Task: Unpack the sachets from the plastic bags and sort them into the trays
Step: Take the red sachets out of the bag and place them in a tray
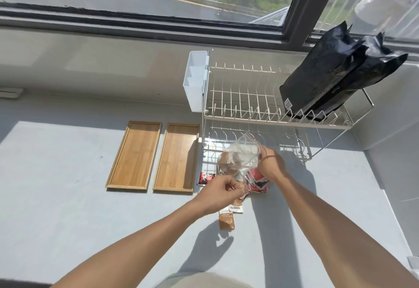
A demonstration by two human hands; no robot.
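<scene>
Wooden trays (135,156), clear glossy plastic bag (240,154)

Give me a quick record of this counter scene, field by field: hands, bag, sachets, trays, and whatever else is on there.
left hand: pinching the lower edge of the clear plastic bag
right hand: gripping the bag's upper side
bag: lifted, brown sachets visible inside
brown sachets: loose on the counter below the hands
red sachets: piled under the bag, one apart to the left
wooden trays: two, side by side, both empty
dish rack: behind, holds black bags
</scene>
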